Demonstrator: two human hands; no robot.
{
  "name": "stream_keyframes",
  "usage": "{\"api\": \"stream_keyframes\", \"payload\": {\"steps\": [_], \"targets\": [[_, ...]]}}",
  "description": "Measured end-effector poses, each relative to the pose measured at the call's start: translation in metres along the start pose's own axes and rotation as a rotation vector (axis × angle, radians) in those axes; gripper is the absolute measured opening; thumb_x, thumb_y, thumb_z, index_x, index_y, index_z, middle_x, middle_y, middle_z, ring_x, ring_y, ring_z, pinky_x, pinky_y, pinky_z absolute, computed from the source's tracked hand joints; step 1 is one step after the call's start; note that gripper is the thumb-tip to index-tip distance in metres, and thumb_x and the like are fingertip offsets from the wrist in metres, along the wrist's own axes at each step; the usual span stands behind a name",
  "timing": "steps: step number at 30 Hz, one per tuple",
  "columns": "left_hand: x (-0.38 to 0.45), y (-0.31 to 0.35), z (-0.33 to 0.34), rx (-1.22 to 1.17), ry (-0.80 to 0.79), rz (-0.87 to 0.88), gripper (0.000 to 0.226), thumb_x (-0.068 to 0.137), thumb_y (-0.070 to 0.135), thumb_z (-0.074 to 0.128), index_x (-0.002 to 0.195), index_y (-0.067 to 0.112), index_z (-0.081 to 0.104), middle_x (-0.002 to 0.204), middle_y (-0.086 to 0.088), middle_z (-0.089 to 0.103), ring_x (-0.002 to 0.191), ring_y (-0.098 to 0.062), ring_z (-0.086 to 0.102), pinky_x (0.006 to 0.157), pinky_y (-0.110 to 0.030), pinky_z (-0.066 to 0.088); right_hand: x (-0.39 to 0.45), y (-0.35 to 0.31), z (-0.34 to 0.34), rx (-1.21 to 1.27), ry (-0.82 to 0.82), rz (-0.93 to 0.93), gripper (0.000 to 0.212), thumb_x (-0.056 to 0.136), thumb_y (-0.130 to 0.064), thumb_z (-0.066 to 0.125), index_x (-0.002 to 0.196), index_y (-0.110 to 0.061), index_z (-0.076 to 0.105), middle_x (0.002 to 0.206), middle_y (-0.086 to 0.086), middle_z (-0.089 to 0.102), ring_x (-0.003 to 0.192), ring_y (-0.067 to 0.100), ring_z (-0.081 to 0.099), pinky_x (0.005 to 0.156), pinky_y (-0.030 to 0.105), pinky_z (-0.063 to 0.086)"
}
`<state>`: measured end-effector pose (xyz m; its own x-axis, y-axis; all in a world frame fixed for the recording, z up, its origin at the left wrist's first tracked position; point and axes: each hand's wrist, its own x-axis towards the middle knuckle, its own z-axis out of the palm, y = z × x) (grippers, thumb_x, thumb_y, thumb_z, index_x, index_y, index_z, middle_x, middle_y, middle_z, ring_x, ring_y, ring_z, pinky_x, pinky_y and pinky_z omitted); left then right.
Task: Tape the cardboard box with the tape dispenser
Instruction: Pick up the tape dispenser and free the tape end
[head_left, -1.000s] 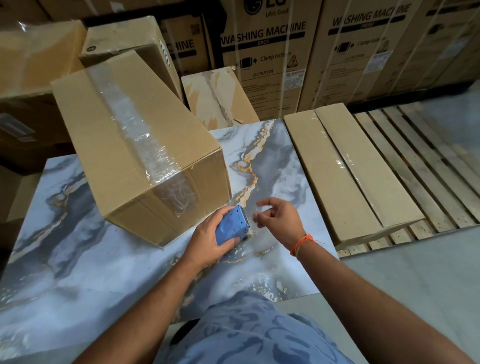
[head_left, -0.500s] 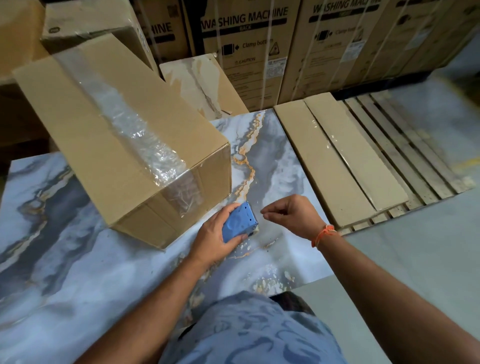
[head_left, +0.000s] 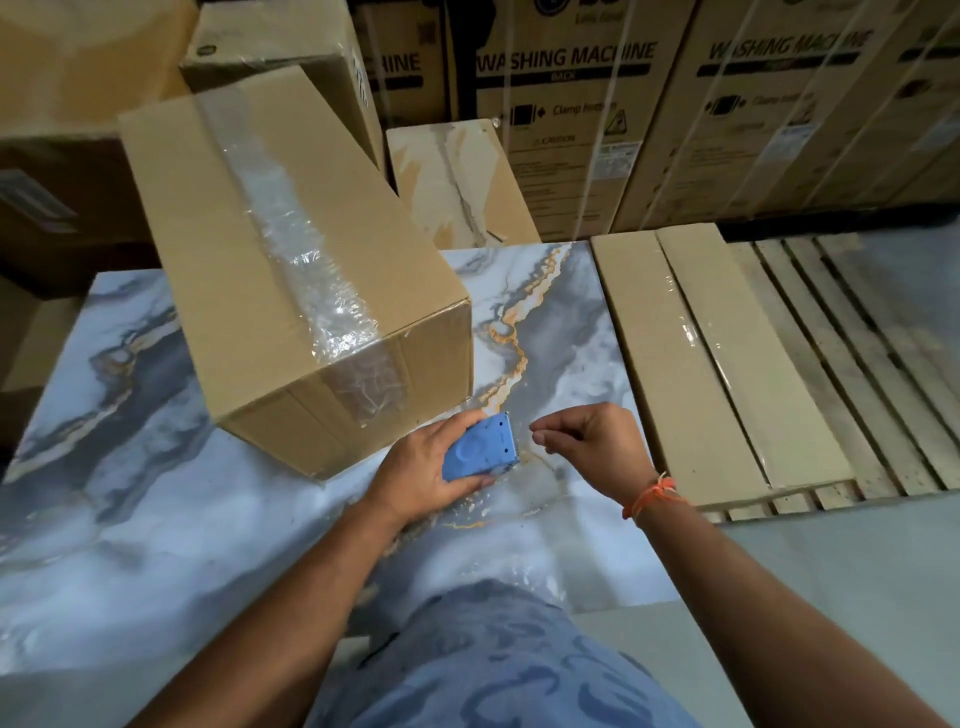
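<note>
Low over the table, the left hand wraps the blue dispenser, thumb below and fingers behind it, while the right hand pinches thumb to forefinger just beside its front edge; whether tape is pinched, I cannot tell. The box sits on the marbled top, touching the left fingers, with washing-machine cartons behind. Wrinkled clear tape runs along the box's top seam and over its near end.

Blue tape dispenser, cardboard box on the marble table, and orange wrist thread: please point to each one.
blue tape dispenser (head_left: 475, 457), head view, on its flat blue side.
cardboard box (head_left: 234, 249), head view, on its bare top face.
orange wrist thread (head_left: 652, 496), head view, on the strand at the wrist.
</note>
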<state>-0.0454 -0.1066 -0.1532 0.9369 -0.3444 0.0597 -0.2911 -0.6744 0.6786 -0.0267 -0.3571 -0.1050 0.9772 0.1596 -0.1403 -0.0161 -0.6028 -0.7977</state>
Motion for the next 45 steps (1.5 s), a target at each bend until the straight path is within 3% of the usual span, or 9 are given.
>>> {"api": "stream_keyframes", "payload": {"steps": [4, 14, 20, 24, 30, 38, 45], "targets": [[0.0, 0.011, -0.002, 0.062, 0.01, -0.058, 0.078, 0.074, 0.07, 0.069, 0.14, 0.036, 0.047, 0.127, 0.005, 0.071, 0.107, -0.019, 0.069, 0.085, -0.03, 0.055, 0.005, 0.002, -0.008, 0.008, -0.02, -0.044, 0.009, 0.084, -0.016, 0.079, 0.091, -0.017, 0.083, 0.079, -0.004, 0.08, 0.065, -0.007, 0.069, 0.065, 0.003, 0.048], [0.013, 0.03, -0.012, 0.212, -0.07, -0.188, 0.078, 0.074, 0.077, 0.06, 0.141, 0.056, 0.028, 0.125, 0.003, 0.068, 0.105, -0.024, 0.067, 0.086, -0.04, 0.057, 0.019, 0.004, -0.036, 0.074, 0.018, -0.061, 0.006, 0.084, -0.015, 0.079, 0.089, -0.016, 0.083, 0.072, -0.001, 0.078, 0.066, 0.004, 0.072, 0.064, 0.008, 0.05], [0.004, 0.021, -0.024, 0.39, -0.107, -0.265, 0.08, 0.079, 0.071, 0.069, 0.149, 0.046, 0.04, 0.137, 0.007, 0.062, 0.114, -0.023, 0.063, 0.087, -0.036, 0.049, 0.025, 0.021, -0.066, 0.109, 0.003, -0.015, 0.006, 0.083, -0.015, 0.08, 0.088, -0.017, 0.082, 0.076, -0.001, 0.079, 0.067, 0.007, 0.074, 0.067, 0.013, 0.055], [0.007, 0.025, -0.025, 0.438, -0.14, -0.272, 0.079, 0.077, 0.074, 0.066, 0.146, 0.049, 0.038, 0.134, 0.01, 0.064, 0.113, -0.022, 0.065, 0.089, -0.037, 0.052, 0.022, 0.027, -0.058, 0.154, 0.014, 0.027, 0.006, 0.083, -0.014, 0.08, 0.087, -0.018, 0.082, 0.079, -0.003, 0.08, 0.069, 0.011, 0.076, 0.072, 0.022, 0.06], [0.013, 0.028, -0.022, 0.461, -0.158, -0.303, 0.078, 0.078, 0.072, 0.067, 0.146, 0.049, 0.037, 0.137, 0.011, 0.062, 0.115, -0.023, 0.064, 0.093, -0.041, 0.052, 0.018, 0.033, -0.058, 0.176, 0.043, 0.056, 0.006, 0.082, -0.016, 0.081, 0.085, -0.021, 0.082, 0.076, -0.002, 0.079, 0.068, 0.012, 0.075, 0.071, 0.025, 0.059], [0.016, 0.031, -0.023, 0.469, -0.198, -0.287, 0.078, 0.08, 0.071, 0.067, 0.149, 0.048, 0.037, 0.137, 0.01, 0.062, 0.114, -0.023, 0.064, 0.092, -0.04, 0.051, 0.015, 0.043, -0.06, 0.199, 0.066, 0.108, 0.004, 0.082, -0.013, 0.081, 0.085, -0.016, 0.082, 0.076, -0.007, 0.078, 0.062, 0.005, 0.073, 0.063, 0.01, 0.053], [0.014, 0.029, -0.027, 0.502, -0.2, -0.261, 0.081, 0.08, 0.07, 0.067, 0.151, 0.047, 0.036, 0.138, 0.01, 0.062, 0.116, -0.023, 0.064, 0.094, -0.038, 0.05, 0.014, 0.045, -0.057, 0.205, 0.07, 0.119, 0.004, 0.081, -0.015, 0.081, 0.084, -0.017, 0.082, 0.074, -0.003, 0.079, 0.065, 0.008, 0.075, 0.064, 0.01, 0.053]]}}
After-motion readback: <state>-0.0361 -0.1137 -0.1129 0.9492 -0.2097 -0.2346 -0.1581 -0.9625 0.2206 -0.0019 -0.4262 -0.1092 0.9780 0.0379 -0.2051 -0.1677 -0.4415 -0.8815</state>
